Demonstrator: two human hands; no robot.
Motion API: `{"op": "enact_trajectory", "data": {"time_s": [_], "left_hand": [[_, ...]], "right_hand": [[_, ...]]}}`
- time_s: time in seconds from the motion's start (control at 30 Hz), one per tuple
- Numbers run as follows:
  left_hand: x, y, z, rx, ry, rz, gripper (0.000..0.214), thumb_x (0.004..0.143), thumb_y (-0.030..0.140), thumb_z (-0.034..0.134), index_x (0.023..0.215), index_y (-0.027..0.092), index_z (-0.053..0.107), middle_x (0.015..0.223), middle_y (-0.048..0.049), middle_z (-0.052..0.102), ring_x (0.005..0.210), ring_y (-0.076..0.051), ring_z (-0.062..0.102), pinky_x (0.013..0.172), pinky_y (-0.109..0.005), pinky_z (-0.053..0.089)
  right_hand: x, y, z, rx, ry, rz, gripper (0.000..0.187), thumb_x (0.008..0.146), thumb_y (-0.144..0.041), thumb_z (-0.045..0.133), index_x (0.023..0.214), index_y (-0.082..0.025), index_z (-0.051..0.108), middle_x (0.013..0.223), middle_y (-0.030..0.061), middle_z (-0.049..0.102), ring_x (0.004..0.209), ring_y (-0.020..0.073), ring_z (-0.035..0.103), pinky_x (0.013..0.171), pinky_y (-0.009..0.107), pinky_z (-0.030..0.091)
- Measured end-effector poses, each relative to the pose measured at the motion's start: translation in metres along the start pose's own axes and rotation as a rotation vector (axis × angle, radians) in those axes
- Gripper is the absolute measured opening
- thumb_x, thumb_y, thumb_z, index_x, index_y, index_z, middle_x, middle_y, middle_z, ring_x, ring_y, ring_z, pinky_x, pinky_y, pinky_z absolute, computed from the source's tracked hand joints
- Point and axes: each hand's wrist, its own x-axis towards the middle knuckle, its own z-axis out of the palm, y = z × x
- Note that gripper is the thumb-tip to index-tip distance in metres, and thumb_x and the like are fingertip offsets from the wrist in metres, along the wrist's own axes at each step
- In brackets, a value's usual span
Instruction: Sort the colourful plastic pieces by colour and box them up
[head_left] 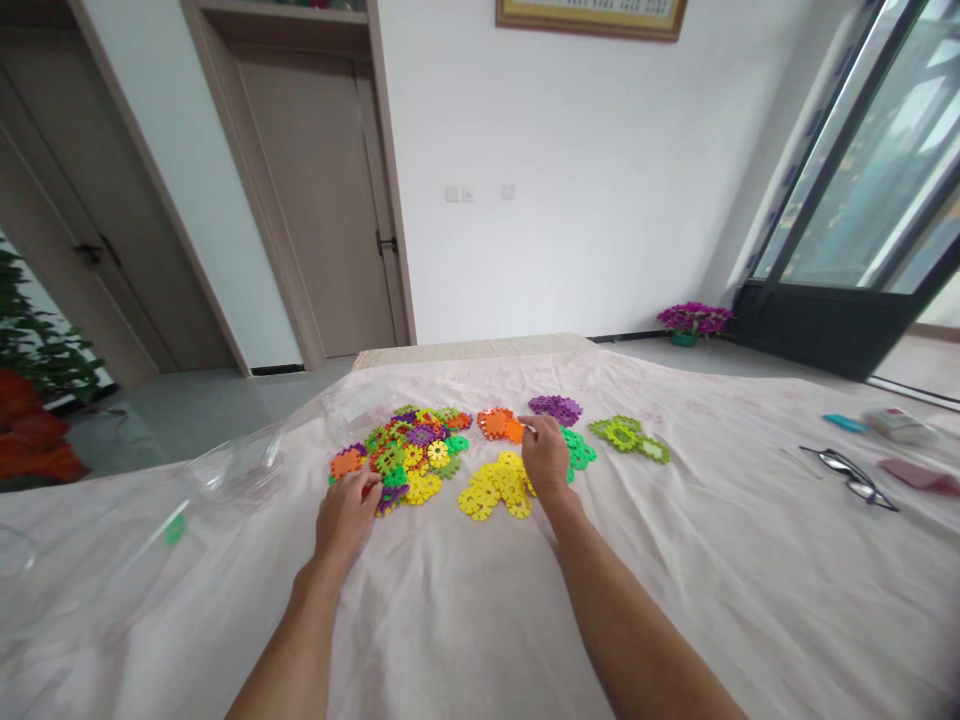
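Pale cloth [450,620], white wall [570,200], left grip [351,510], right grip [546,452] curled at pieces [425,435], hold unclear

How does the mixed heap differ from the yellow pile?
The mixed heap shows orange, purple, green and yellow; the yellow pile shows only yellow. The mixed heap spreads wider than the yellow pile. The left hand is at the mixed heap's edge, while the yellow pile lies beside the right hand. Both are made of notched pieces and lie on the pale cloth.
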Motion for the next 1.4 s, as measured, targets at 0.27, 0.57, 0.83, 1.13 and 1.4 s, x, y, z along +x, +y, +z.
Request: {"op": "enact_trajectory", "data": {"time_s": [0.27,0.57,0.83,1.13,1.4], "left_hand": [[-0.001,0.002,-0.003,0.004,-0.006,-0.002,0.027,0.092,0.033,0.048,0.103,0.025,0.071,0.122,-0.0062,0.068,0.113,-0.023,0.061,0.101,-0.035,0.045],[-0.002,0.005,-0.005,-0.017,-0.008,-0.003,0.028,0.091,0.028,0.046,0.104,0.024,0.071,0.121,-0.0058,0.069,0.116,-0.023,0.06,0.103,-0.035,0.044],[-0.001,0.005,-0.006,-0.005,-0.011,-0.02,0.028,0.09,0.027,0.048,0.103,0.025,0.072,0.121,-0.0058,0.069,0.113,-0.023,0.061,0.101,-0.036,0.045],[-0.001,0.005,-0.006,0.005,-0.018,-0.013,0.028,0.091,0.027,0.047,0.102,0.026,0.072,0.119,-0.0045,0.07,0.113,-0.021,0.061,0.101,-0.034,0.045],[0.0,0.003,-0.005,-0.009,-0.023,-0.012,0.027,0.091,0.027,0.047,0.102,0.026,0.072,0.121,-0.0046,0.069,0.114,-0.022,0.061,0.102,-0.035,0.044]], "right_hand": [[-0.048,-0.07,0.024,-0.027,-0.464,-0.403,0.024,0.092,-0.016,0.054,0.106,-0.024,0.071,0.107,0.0055,0.068,0.101,0.0197,0.059,0.09,0.03,0.043],[-0.081,-0.098,0.042,-0.129,-0.688,-0.615,0.046,0.088,-0.039,0.069,0.131,-0.027,0.056,0.131,0.0062,0.059,0.119,0.0252,0.046,0.1,0.039,0.036],[-0.074,-0.099,0.048,-0.214,-0.717,-0.629,0.018,0.093,-0.033,0.063,0.11,-0.027,0.067,0.101,0.004,0.067,0.102,0.0217,0.051,0.089,0.034,0.036],[-0.07,-0.092,0.053,-0.277,-0.621,-0.541,0.024,0.102,-0.03,0.046,0.099,-0.023,0.068,0.095,0.0065,0.068,0.093,0.0222,0.055,0.082,0.033,0.036],[-0.053,-0.08,0.042,-0.22,-0.528,-0.387,0.024,0.103,-0.027,0.043,0.096,-0.021,0.065,0.095,0.0061,0.068,0.091,0.0207,0.055,0.081,0.03,0.036]]}}
